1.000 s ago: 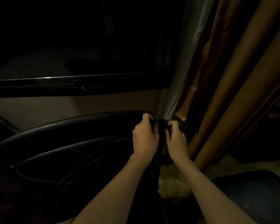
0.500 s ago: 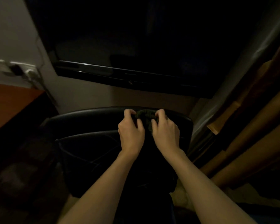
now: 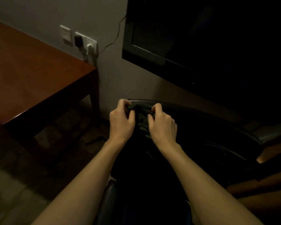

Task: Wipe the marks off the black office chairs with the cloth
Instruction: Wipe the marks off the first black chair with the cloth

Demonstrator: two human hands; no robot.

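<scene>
A black office chair [image 3: 217, 125] stands in front of me in dim light, its curved top edge running from centre to right. A dark bunched cloth [image 3: 140, 112] lies over the left end of that top edge. My left hand [image 3: 122, 120] grips the cloth's left side with curled fingers. My right hand [image 3: 162, 125] pinches its right side, thumb and fingers closed on the fabric. Both forearms reach in from the bottom of the view. The chair's seat below is nearly lost in shadow.
A reddish wooden table [image 3: 31, 75] stands to the left, its leg near the chair. Wall sockets [image 3: 81, 41] with plugs and a cable sit above it. A dark flat screen [image 3: 201, 38] hangs on the wall at upper right. Brown curtain folds [image 3: 266, 189] show at right.
My view has swung left, bringing the table and sockets into sight. Both hands slid the cloth along the chair's top edge from its right end to its left end.
</scene>
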